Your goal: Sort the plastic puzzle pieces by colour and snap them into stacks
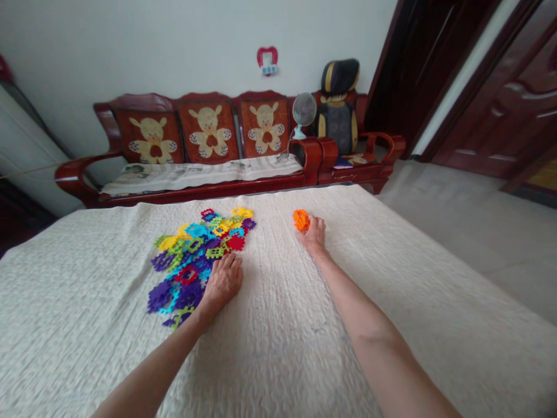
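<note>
A loose pile of plastic interlocking building pieces [198,247] in purple, blue, green, yellow and red lies left of centre on a cream quilted cover [278,325]. My left hand [224,280] rests palm down at the pile's right edge, fingers stretched forward and holding nothing that I can see. To the right, a small cluster of orange interlocking pieces [300,219] sits apart from the pile. My right hand [314,234] curls against its right and near side, thumb and fingers closed on it. The fingertips are partly hidden.
Beyond the cover's far edge stands a wooden sofa [307,157] with bear-patterned cushions [206,130]. A small fan [304,110] stands by its armrest, beside a wooden armchair [391,145] with a black seat pad. Dark doors [500,110] are at right.
</note>
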`<state>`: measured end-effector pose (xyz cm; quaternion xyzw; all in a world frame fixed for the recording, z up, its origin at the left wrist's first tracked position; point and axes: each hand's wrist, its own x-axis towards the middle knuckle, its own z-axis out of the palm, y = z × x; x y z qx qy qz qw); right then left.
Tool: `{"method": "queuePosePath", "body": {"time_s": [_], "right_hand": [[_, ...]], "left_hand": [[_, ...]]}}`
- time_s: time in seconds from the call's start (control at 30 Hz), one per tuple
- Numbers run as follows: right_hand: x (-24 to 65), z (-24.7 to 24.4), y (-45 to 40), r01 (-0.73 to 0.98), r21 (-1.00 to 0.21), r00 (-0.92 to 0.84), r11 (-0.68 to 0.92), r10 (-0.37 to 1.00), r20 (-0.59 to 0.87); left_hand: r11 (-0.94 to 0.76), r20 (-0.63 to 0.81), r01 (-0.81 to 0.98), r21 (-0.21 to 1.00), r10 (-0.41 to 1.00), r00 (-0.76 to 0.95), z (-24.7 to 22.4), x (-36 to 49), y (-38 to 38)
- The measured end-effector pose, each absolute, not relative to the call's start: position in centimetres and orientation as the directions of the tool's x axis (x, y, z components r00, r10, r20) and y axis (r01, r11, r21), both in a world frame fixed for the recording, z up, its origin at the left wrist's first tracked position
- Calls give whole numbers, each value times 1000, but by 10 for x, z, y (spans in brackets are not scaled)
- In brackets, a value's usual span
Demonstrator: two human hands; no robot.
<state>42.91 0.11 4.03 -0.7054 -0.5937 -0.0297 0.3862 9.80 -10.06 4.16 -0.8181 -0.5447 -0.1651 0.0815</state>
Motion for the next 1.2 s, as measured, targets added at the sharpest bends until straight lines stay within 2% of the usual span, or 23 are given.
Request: {"method": "queuePosePath", "body": {"time_s": [0.3,0.4,0.6,0.77,1.03,1.2], "right_hand": [[406,48,-60,857,-512,227,64,844,486],[394,45,-88,885,-458,153,83,877,455],[365,45,-137,959,-284,74,5,961,268],[349,50,-157,973,-225,121,-56,951,284],[350,50,-156,969,-242,134,-55,936,324],[350,48,-155,966,-252,149,-63,929,339]], "left_hand": [[-378,293,923,77,893,341,56,104,-105],[-383,262,920,79,899,352,60,105,-106],[-367,149,925,101,925,350,66,110,-102],[-350,62,927,132,937,345,68,113,-103],[-415,139,902,118,906,399,64,101,-127],[-501,181,845,187,863,471,73,95,-131]]}}
